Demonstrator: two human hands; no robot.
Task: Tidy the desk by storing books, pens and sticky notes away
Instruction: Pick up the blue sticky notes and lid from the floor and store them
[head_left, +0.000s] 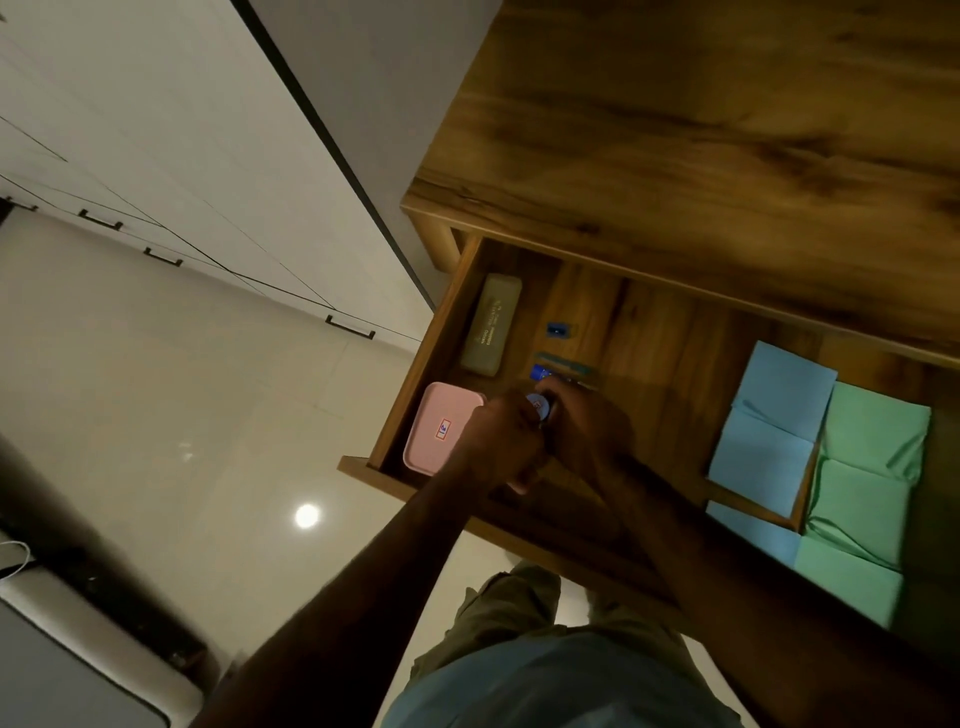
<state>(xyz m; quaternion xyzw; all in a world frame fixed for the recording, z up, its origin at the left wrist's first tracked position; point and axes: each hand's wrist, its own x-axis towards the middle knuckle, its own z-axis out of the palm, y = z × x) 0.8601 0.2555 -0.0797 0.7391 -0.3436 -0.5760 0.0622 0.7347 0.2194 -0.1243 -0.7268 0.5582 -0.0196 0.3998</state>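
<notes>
left hand (501, 441): over the drawer's front-left corner, fingers curled round the blue-capped pen (538, 406)
right hand (587, 431): hard against the left, fingers wrapped on the same pen from the other side; dim, so finger detail is unclear
pen: held above the drawer (639, 332) floor, cap toward camera; one pen or a bunch, too blurred to say
pink box (441, 428): just beside the left hand
sticky notes: blue sticky notes (779, 415) and green sticky notes (872, 467) loose at the drawer's right end, well apart from the hands; some seem to lap over a divider strip (753, 500)
beyond knuckles: second blue cap (540, 371), teal pen (565, 362), then beige case (491, 322)
desk top (727, 130): wood, overhangs the drawer back
risk, near: two-handed release this close to the front edge could tip the pen out onto the floor
risk, mid: overlapping notes may crease or jam when the drawer shuts
risk, far: a pen let go unsupported may roll back under the desk top
</notes>
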